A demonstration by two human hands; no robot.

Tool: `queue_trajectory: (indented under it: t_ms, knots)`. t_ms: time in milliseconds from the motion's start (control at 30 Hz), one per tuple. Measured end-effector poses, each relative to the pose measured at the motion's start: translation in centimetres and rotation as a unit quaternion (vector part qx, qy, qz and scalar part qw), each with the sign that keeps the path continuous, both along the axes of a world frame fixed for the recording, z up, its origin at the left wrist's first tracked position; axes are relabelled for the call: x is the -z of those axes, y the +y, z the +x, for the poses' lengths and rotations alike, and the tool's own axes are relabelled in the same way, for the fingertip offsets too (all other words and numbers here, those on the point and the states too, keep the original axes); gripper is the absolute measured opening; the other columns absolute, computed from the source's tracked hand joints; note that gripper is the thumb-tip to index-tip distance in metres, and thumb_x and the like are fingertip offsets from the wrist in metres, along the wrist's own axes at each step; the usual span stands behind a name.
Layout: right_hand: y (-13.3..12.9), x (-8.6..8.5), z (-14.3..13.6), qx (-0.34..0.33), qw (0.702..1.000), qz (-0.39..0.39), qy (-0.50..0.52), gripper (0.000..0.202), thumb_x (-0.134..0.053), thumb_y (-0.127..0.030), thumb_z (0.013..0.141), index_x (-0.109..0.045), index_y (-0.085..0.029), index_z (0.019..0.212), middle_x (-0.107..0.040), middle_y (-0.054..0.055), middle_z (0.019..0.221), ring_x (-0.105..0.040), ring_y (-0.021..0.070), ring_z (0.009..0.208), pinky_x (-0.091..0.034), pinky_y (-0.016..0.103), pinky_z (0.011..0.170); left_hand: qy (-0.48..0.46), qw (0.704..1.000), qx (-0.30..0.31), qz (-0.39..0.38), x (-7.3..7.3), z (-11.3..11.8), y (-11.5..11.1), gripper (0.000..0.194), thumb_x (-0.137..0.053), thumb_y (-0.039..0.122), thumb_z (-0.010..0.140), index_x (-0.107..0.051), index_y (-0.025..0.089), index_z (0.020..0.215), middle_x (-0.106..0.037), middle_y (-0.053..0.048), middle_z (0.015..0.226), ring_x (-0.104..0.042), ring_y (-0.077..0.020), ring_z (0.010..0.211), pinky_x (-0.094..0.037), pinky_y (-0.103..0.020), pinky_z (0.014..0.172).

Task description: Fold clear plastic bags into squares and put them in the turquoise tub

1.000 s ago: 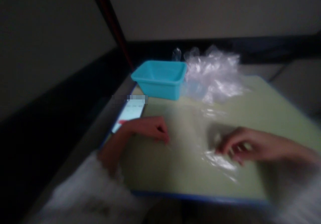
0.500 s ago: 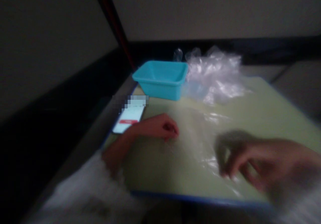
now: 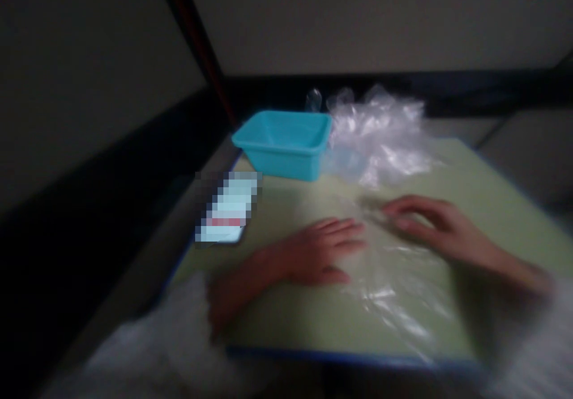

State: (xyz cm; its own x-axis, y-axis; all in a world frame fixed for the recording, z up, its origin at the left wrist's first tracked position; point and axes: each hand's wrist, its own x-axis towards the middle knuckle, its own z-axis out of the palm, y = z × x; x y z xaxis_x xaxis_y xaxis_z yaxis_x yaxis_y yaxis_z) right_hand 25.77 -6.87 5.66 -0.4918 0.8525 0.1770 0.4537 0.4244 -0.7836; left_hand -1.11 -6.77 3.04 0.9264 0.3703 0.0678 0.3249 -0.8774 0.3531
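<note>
A clear, thin plastic bag (image 3: 380, 294) lies flat on the table in front of me, creased and shiny along its right part. My left hand (image 3: 324, 250) rests palm down with fingers spread over its left side. To the right, my right hand (image 3: 432, 223) is curved above the bag's far part. A gap shows between its thumb and fingers, whose tips are close to the film. Blur hides whether they touch it, and I see nothing held in that hand.
A turquoise plastic basin (image 3: 282, 148) stands at the table's far left. Beside it is a heap of crumpled clear plastic bags (image 3: 380, 130). A phone (image 3: 230, 208) with a lit screen lies near the left edge of the yellowish table (image 3: 268, 321), which has a blue rim.
My left hand has gone from loosely closed to flat and spread, moving right onto the bag. My right hand has moved away from me and left, from the near right to the bag's far part.
</note>
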Motion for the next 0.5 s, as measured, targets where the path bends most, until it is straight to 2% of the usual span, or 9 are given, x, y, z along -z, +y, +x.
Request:
queue_trajectory:
  t_ms: [33,100,233,367,500]
  knots:
    - [0.2,0.3,0.0,0.026,0.999,0.023,-0.013,0.023,-0.057,-0.036,0.087,-0.060,-0.024,0.107,-0.066,0.006,0.108,-0.061,0.0219,0.100,-0.050,0.038,0.086,0.005,1.000,0.002,-0.001,0.0,0.0,-0.1,0.063,-0.052,0.048,0.087,-0.040,0.013,0.138,-0.027,-0.016,0.150,-0.019,-0.0295,0.140,-0.015,-0.044,0.114]
    - [0.4,0.8,-0.1,0.036,0.998,0.045,-0.031,0.027,-0.056,-0.037,0.088,-0.057,-0.024,0.111,-0.063,0.007,0.111,-0.059,0.0243,0.104,-0.047,0.042,0.090,0.008,1.000,0.007,-0.004,-0.1,0.1,-0.2,0.064,-0.051,0.049,0.087,-0.038,0.014,0.139,-0.025,-0.015,0.151,-0.017,-0.0300,0.141,-0.014,-0.045,0.114]
    - [0.4,1.6,-0.7,-0.009,0.999,0.037,-0.016,0.034,-0.054,-0.038,0.089,-0.050,-0.022,0.118,-0.062,0.009,0.113,-0.059,0.0256,0.106,-0.045,0.047,0.094,0.000,1.000,0.017,-0.002,0.2,0.3,-0.6,0.064,-0.049,0.050,0.088,-0.036,0.015,0.140,-0.022,-0.014,0.152,-0.016,-0.0300,0.141,-0.013,-0.045,0.114]
    - [0.5,2.4,-0.9,-0.037,0.998,0.032,-0.035,0.050,-0.050,-0.038,0.090,-0.033,-0.023,0.135,-0.060,0.012,0.121,-0.057,0.0270,0.112,-0.041,0.053,0.098,-0.003,1.000,0.020,0.002,0.3,0.5,-0.8,0.064,-0.049,0.050,0.088,-0.036,0.016,0.141,-0.022,-0.014,0.152,-0.015,-0.0295,0.141,-0.014,-0.045,0.114]
    - [0.7,3.4,-0.6,-0.060,0.986,0.103,-0.115,0.062,-0.045,-0.038,0.093,-0.013,-0.029,0.145,-0.047,0.011,0.139,-0.040,0.0297,0.130,-0.023,0.062,0.106,-0.006,1.000,0.024,0.005,0.3,0.5,-0.8,0.064,-0.050,0.050,0.088,-0.036,0.016,0.140,-0.024,-0.014,0.151,-0.016,-0.0305,0.141,-0.013,-0.046,0.114]
